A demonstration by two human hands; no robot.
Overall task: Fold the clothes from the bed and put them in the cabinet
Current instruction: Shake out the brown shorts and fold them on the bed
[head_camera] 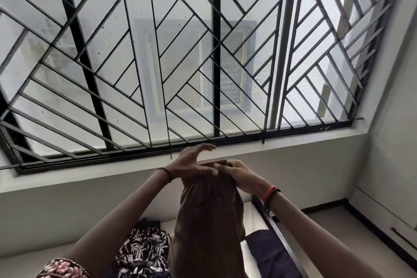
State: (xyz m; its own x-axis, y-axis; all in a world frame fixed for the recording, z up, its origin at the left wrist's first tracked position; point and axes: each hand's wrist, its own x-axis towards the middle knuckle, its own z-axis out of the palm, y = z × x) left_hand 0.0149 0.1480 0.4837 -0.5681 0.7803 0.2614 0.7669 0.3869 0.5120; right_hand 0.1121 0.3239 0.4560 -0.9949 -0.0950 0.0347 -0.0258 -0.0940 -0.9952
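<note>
A brown garment [209, 221] hangs down in front of me, held up at its gathered top edge. My right hand [239, 172] grips that top edge, fingers curled over the cloth. My left hand [191, 162] is at the same edge with its thumb against the cloth and its fingers spread and raised above it. Below on the bed [252, 216] lie a black-and-white leaf-print garment [144, 250] and a dark navy garment [268, 253]. The cabinet is not in view.
A large window with a black diagonal grille [180, 63] fills the wall ahead, above a white sill. The bed's dark frame rail [279, 235] runs along its right side. A white wall and a strip of floor [334, 232] lie to the right.
</note>
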